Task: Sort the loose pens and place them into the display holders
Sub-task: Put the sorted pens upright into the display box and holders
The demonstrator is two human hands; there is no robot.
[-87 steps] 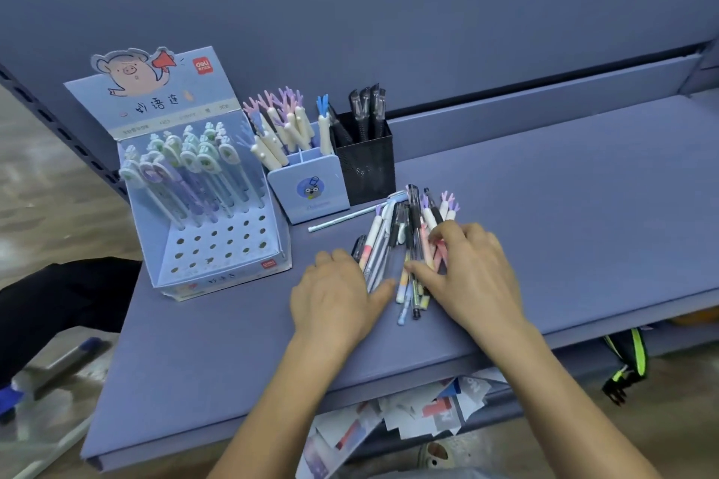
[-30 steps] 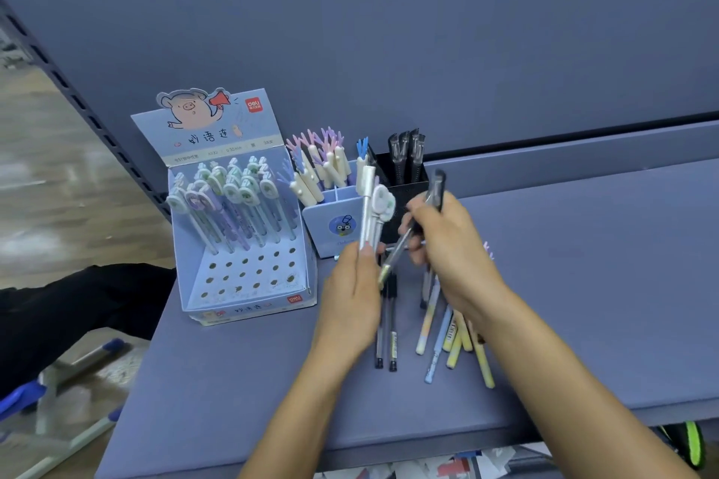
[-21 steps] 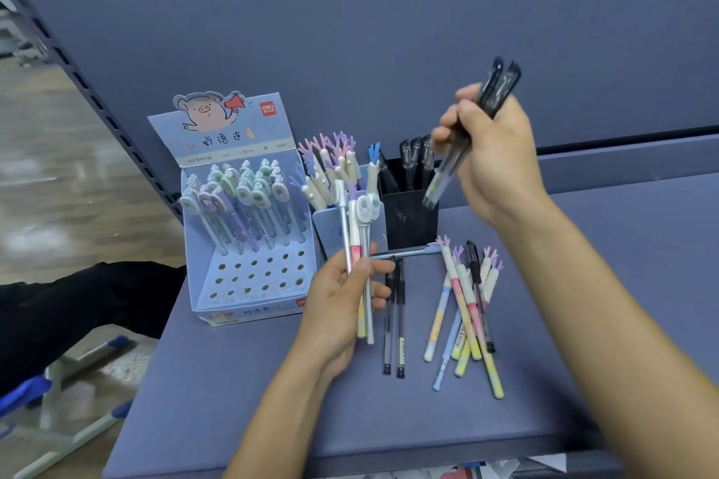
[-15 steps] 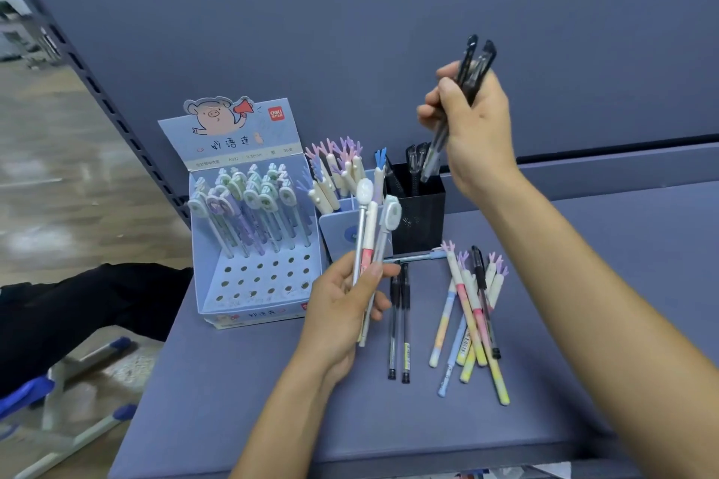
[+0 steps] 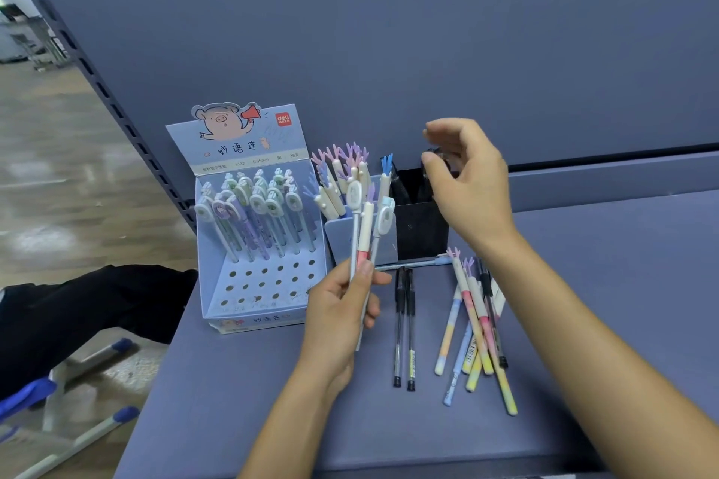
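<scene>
My left hand (image 5: 342, 317) grips three white pens (image 5: 365, 233) upright, their charm caps in front of the pale blue cup (image 5: 383, 245). My right hand (image 5: 469, 183) hovers over the black mesh holder (image 5: 422, 233), fingers spread, holding nothing; black pen tops show just under its fingertips. Two black pens (image 5: 404, 327) lie side by side on the shelf. To their right lies a heap of pastel pens (image 5: 472, 327) with antler caps. The blue display box (image 5: 258, 229) stands at the left with rows of pens and several vacant holes.
The blue-grey shelf (image 5: 241, 401) ends close in front of me and at the left. A back panel (image 5: 389, 31) rises behind the holders. One pale pen (image 5: 416, 264) lies crosswise before the black holder. A dark cloth (image 5: 78, 315) and floor lie at left.
My right hand lifted black pens from the pile, lowered them into the black mesh holder and let go. My left hand took up the white charm pens and keeps them upright.
</scene>
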